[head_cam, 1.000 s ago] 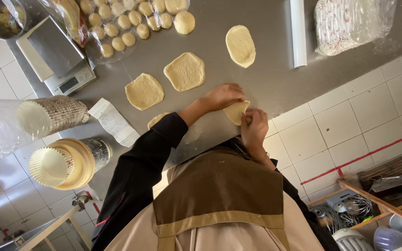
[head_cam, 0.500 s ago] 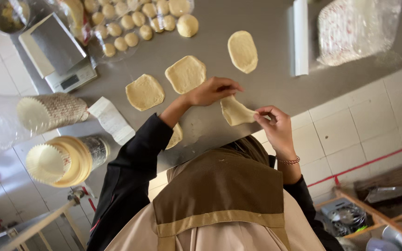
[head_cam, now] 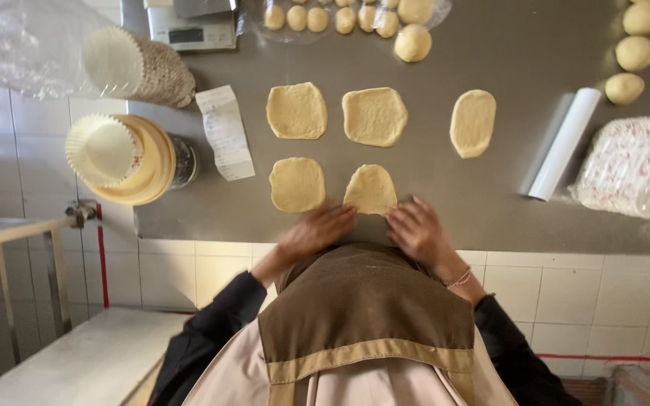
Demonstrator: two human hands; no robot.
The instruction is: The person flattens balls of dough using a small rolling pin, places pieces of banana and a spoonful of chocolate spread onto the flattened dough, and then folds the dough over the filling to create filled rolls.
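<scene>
Flattened dough on a grey metal worktop point(head_cam: 505, 195).
Left hand point(head_cam: 317, 233) and right hand point(head_cam: 417, 228), both open, press the nearest dough piece point(head_cam: 370, 189); white tiled wall fills the lower frame.

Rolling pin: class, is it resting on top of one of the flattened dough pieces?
No. The rolling pin lies on bare table, right of the oval dough piece and not touching it.

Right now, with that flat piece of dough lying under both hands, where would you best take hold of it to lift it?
Probably by its near, wider edge, coming from the person's side. The flat dough piece lies thin on the grey counter, and the left hand and right hand already rest at that edge, one at each corner.
</scene>
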